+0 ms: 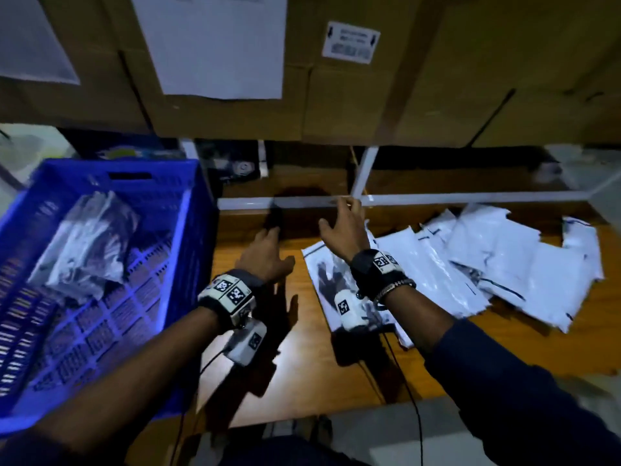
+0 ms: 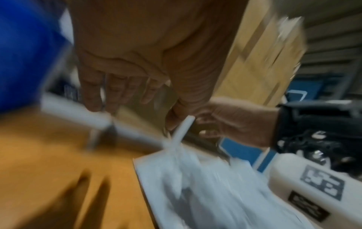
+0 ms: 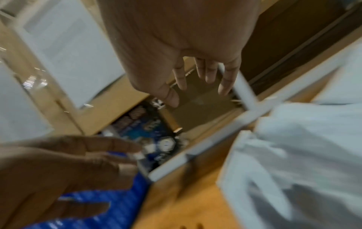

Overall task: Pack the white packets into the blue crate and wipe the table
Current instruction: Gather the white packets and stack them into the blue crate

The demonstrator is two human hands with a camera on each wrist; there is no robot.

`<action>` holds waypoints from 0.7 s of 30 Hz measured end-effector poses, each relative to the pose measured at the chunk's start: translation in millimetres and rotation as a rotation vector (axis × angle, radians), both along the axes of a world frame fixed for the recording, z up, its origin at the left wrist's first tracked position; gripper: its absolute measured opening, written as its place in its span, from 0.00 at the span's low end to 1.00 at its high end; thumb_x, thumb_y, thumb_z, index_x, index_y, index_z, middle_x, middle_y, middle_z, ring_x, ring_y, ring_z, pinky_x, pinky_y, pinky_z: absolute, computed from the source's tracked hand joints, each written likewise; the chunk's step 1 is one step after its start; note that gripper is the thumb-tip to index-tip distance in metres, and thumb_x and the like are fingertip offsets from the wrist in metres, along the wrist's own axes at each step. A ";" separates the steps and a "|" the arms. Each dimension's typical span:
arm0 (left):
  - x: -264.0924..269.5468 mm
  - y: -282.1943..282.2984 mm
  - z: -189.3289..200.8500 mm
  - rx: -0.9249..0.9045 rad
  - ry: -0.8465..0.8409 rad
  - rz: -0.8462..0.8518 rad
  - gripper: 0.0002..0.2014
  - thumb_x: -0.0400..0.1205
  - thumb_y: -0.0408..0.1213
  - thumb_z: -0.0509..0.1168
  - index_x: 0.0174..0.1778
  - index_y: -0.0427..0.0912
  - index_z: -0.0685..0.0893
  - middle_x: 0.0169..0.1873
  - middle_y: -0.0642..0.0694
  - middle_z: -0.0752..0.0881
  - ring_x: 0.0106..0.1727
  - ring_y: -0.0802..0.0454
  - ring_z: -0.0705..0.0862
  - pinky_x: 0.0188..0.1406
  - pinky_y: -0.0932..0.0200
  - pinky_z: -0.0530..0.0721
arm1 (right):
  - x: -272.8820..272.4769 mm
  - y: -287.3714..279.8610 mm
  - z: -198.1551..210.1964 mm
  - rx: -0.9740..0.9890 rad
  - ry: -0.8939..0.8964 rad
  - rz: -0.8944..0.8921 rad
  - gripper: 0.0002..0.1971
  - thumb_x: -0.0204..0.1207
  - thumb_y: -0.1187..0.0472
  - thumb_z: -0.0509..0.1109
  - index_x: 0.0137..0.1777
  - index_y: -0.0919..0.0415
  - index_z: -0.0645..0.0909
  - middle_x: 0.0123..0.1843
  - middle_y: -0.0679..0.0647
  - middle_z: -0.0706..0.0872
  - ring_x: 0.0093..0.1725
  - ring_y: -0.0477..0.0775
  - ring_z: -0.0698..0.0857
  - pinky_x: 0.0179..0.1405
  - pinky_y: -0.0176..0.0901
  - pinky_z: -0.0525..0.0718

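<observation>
Both grips are hanging empty: left hand (image 1: 265,252) and right hand (image 1: 344,230), fingers spread loose, touching nothing I can tell, over the counter (image 1: 302,348). White packets (image 1: 487,264) are lying scattered under and right of the right grip; blue crate (image 1: 188,250) is sitting just left of the left grip, some packets already inside. Risk, judging: slick overlapped packets sliding off the counter edge if grabbed carelessly; motion blur is hiding finer contact.
</observation>
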State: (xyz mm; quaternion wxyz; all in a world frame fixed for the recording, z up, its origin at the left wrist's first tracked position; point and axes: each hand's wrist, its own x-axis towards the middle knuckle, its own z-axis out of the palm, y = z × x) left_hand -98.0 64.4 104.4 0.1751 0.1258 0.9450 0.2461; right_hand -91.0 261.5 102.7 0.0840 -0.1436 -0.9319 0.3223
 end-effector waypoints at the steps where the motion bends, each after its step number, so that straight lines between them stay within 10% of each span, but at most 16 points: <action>1: 7.7 15.2 -15.8 0.008 -0.051 -0.003 0.44 0.72 0.60 0.65 0.81 0.42 0.66 0.75 0.34 0.74 0.71 0.33 0.78 0.67 0.41 0.79 | 11.7 14.7 -11.1 0.028 -0.018 -0.009 0.23 0.80 0.56 0.69 0.74 0.59 0.74 0.75 0.62 0.68 0.75 0.66 0.68 0.74 0.59 0.74; 6: 36.3 74.2 -67.6 0.108 -0.166 0.081 0.38 0.81 0.55 0.69 0.83 0.38 0.66 0.74 0.31 0.75 0.71 0.33 0.78 0.66 0.46 0.79 | 55.6 60.5 -56.3 0.090 -0.125 -0.012 0.25 0.78 0.52 0.69 0.75 0.52 0.73 0.77 0.59 0.67 0.77 0.67 0.66 0.67 0.69 0.78; 12: 65.4 120.7 -98.7 0.098 -0.160 0.261 0.48 0.76 0.75 0.57 0.83 0.42 0.64 0.77 0.34 0.70 0.78 0.32 0.69 0.72 0.34 0.73 | 87.4 79.7 -95.0 0.190 -0.195 0.063 0.27 0.81 0.42 0.65 0.79 0.47 0.71 0.82 0.55 0.68 0.84 0.60 0.61 0.76 0.66 0.65; 21: 77.7 135.1 -115.0 -0.086 -0.024 0.262 0.43 0.81 0.69 0.55 0.88 0.55 0.47 0.86 0.36 0.55 0.85 0.36 0.55 0.80 0.32 0.58 | 91.9 95.3 -112.9 0.279 -0.232 0.154 0.25 0.90 0.50 0.55 0.86 0.49 0.64 0.85 0.53 0.67 0.84 0.57 0.62 0.77 0.64 0.63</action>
